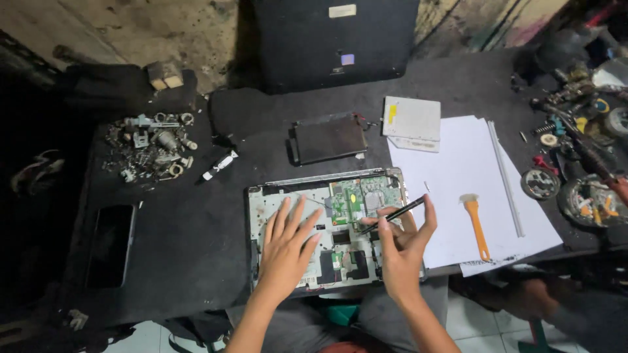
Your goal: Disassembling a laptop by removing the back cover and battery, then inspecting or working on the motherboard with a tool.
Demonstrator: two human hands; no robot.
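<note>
An opened laptop base [268, 206] lies on the dark table, its green circuit board [358, 196] exposed. My left hand [286, 248] rests flat on the base's left part, fingers spread, holding nothing. My right hand [400, 247] pinches a thin black tool [392, 215] like a pen, its tip pointing left and down at the board's middle.
Behind the base lie a dark drive [329, 138] and a white optical drive [411, 121]. White paper sheets [458, 170] at right carry an orange-handled brush [475, 222]. A heap of screws and metal parts [152, 147] sits left, a phone [109, 245] nearer, and tool clutter [582, 150] far right.
</note>
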